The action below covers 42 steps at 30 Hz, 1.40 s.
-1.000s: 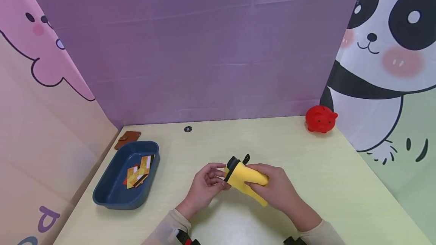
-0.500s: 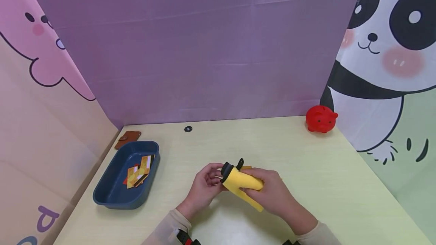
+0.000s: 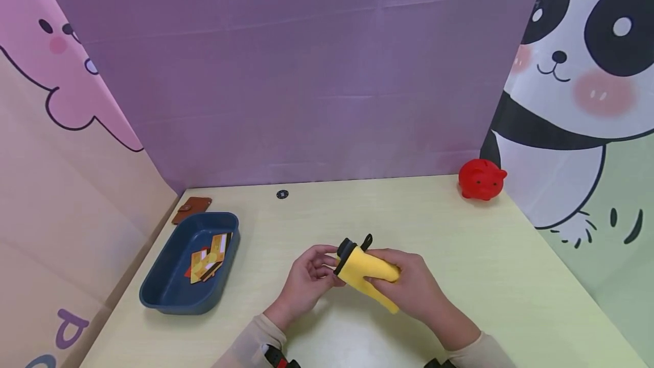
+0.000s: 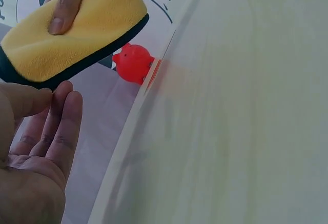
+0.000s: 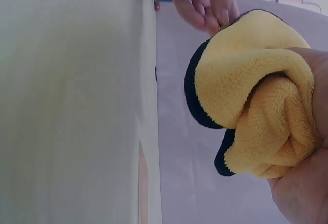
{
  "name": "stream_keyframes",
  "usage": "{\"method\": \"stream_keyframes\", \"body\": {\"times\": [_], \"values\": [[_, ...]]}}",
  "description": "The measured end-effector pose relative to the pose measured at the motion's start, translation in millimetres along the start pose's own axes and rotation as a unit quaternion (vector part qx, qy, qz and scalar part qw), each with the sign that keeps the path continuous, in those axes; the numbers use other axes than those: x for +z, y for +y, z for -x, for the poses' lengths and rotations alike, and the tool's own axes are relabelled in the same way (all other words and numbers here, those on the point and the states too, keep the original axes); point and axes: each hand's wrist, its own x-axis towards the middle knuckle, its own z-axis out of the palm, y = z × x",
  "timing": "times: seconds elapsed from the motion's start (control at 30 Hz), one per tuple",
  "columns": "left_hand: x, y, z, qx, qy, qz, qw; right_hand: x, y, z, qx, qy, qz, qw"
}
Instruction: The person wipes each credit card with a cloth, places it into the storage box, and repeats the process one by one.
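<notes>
— Where's the yellow cloth (image 3: 367, 272) sitting, going by the blue tray (image 3: 168, 291)?

— Well to the right of the tray, held just above the counter (image 3: 490, 277). The right hand (image 3: 409, 285) has its fingers (image 4: 60, 9) curled round the bunched end

— And its long axis?

— It slants from the right hand up and away toward the left, with the black-edged end pointing at the left hand (image 3: 306, 283)

— So the left is nearer that free end?

— Yes, its fingers (image 4: 61, 121) lie straight and relaxed, tips just at the black edge, holding nothing; whether they touch it I can't tell

— Anything else?

— A red piggy bank (image 3: 480, 179) far right of the tray, well apart from the cloth
</notes>
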Motion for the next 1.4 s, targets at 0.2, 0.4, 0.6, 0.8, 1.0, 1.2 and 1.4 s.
{"method": "stream_keyframes", "body": {"times": [0.2, 0.4, 0.6, 0.8, 1.0, 1.2, 1.4], "values": [[0.1, 0.3, 0.0, 0.001, 0.001, -0.002, 1.0, 1, -2, 0, -0.018, -0.001, 0.003, 1.0], [-1.4, 1.6, -0.7, -0.011, -0.004, 0.023, 0.9997, -8, 3, -3, 0.019, 0.032, 0.032, 0.999], [-1.3, 1.0, -0.7, -0.003, -0.003, 0.012, 0.9999, -4, 4, -2, 0.016, 0.019, 0.009, 1.0], [0.5, -0.1, 0.4, 0.008, 0.012, -0.023, 0.9996, 3, -1, 1, -0.025, -0.007, -0.019, 0.999], [-0.3, 0.8, 0.5, 0.002, 0.002, -0.008, 1.0, -2, -1, 0, -0.017, 0.015, 0.014, 1.0], [-2.9, 1.2, -0.5, -0.008, -0.01, 0.021, 0.9997, -10, 7, -4, 0.02, 0.037, 0.031, 0.999], [-3.7, 1.8, -0.6, -0.004, -0.003, 0.024, 0.9997, -18, 12, -6, 0.027, 0.054, 0.036, 0.998]]}}
